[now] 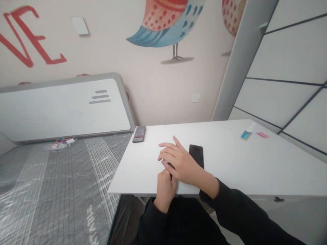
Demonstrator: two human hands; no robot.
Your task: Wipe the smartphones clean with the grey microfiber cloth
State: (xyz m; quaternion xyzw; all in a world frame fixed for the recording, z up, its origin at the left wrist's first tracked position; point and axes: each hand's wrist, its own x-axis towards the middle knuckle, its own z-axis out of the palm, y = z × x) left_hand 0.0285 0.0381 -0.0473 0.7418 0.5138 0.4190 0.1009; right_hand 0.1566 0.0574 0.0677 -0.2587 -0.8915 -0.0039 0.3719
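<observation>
Over the front edge of the white table, my left hand is closed round a small dark object, mostly covered by my hands, so its kind cannot be made out. My right hand crosses just above it, fingers stretched out and spread, close to or touching the object's top. A pale tip of something shows beneath the right fingers. Flat on the table beside the right wrist lies a black smartphone, partly hidden by the forearm.
A small pixelated box sits at the table's back left corner. To the far right are a small white bottle with a blue label and a pink slip. Left of the table, a plastic-covered mattress carries a bundled white cable.
</observation>
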